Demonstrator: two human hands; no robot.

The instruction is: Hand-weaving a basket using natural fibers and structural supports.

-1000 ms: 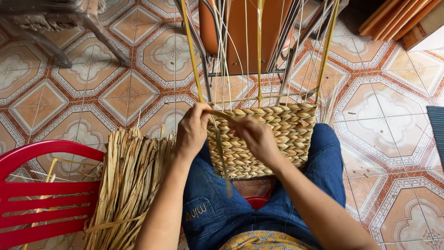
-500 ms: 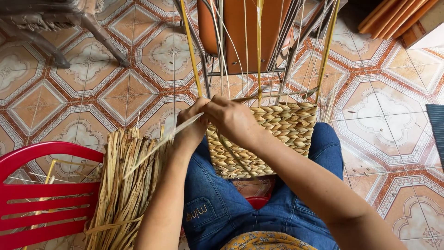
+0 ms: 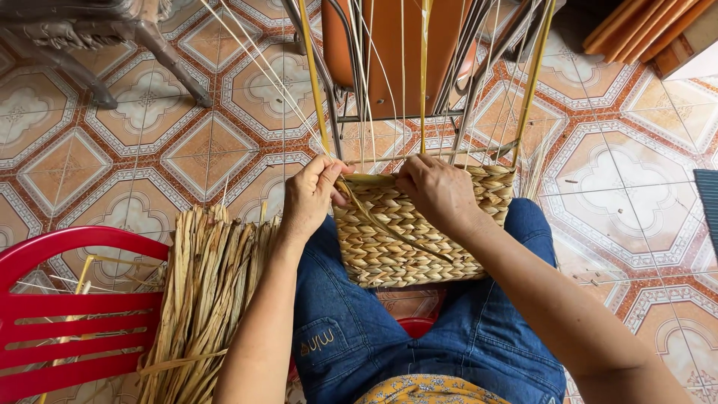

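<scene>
bare forearms, no sleeves in view; left hand (image 3: 310, 196) and right hand (image 3: 437, 191) without gloves, rings or watch; blue denim jeans (image 3: 389, 337) with stitched seams, small pale embroidered mark on the pocket; yellow floral-patterned top (image 3: 426, 390) at bottom edge

Lighting: bright, even, diffuse daylight; source not visible. Shadows: soft, faint, beneath the woven basket (image 3: 419, 224) and under the chair legs beyond it. Glare: none. Focus: sharp throughout. Edges: slight wide-angle bending.

Woven panel (image 3: 419, 232) on lap, straw bundle (image 3: 206, 299) left, chair (image 3: 67, 314) beyond.
</scene>
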